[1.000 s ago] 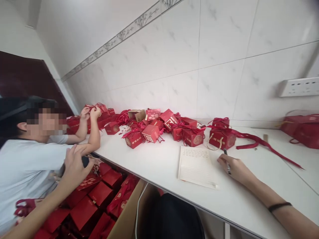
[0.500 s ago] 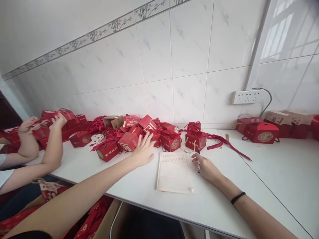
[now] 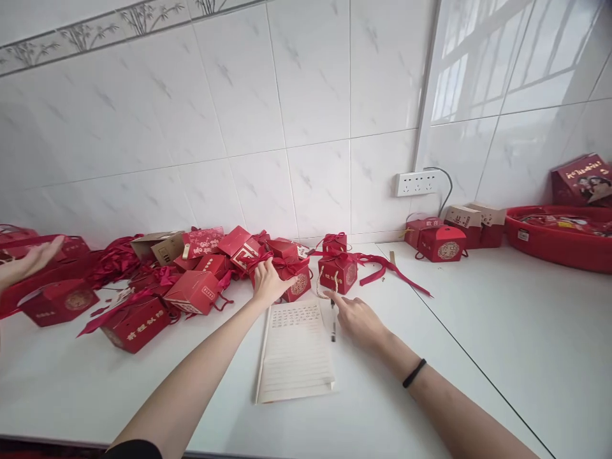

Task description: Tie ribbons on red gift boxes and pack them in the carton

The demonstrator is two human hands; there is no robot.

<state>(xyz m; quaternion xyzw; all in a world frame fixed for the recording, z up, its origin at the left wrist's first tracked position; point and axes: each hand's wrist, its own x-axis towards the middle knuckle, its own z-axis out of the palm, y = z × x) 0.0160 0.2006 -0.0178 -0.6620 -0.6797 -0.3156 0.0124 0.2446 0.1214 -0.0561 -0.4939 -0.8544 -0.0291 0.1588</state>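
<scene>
1 red box [image 3: 301, 287] behind left hand [image 3: 268, 285], fingers apart (right hand [image 3: 362, 322] beside pen [image 3: 333, 329], grip unclear).

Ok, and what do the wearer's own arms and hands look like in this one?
Both the left hand and right hand are ungloved. A thin black band circles the right wrist; the left forearm meets what looks like a black sleeve.

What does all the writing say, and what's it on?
"前程似锦": the nearest red box with a ribbon.
"欢喜": the rear box below the socket.
Too small to read: handwriting on the notebook and the red basin's label.
Other boxes' writing: too small, blurred or stylised to read surely.
</scene>
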